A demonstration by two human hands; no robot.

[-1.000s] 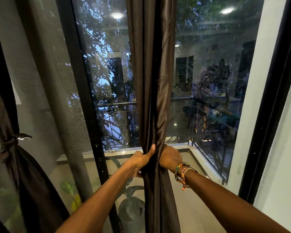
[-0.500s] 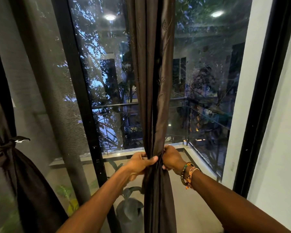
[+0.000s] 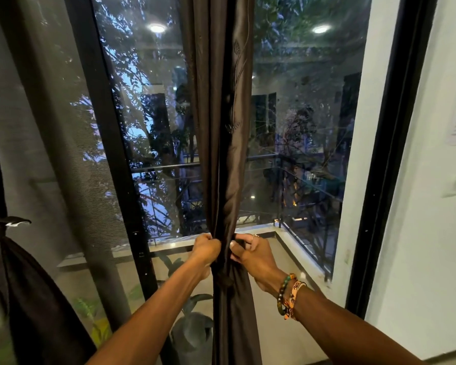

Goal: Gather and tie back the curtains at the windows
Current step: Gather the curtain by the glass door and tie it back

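Note:
A dark brown satin curtain (image 3: 221, 106) hangs bunched in front of the window glass, narrowing to a tight waist at hand height. My left hand (image 3: 205, 250) grips the gathered fabric from the left with curled fingers. From the right, my right hand (image 3: 253, 252) pinches the same bunch, thumb on the front; beaded and orange bracelets sit on that wrist. A second dark curtain (image 3: 24, 285) at the far left hangs knotted with a tie (image 3: 9, 223). Whether a tie band lies under my fingers is hidden.
A black window frame post (image 3: 108, 143) stands left of the curtain and another black frame (image 3: 390, 154) runs down the right. A white wall (image 3: 432, 206) is at the far right. Behind the glass are a balcony ledge, railing, trees and a grey plant pot (image 3: 192, 335).
Both hands have closed tighter on the curtain's waist; the left went from thumb-up to a full fist, the right rotated so its thumb presses the front. The view tilted slightly.

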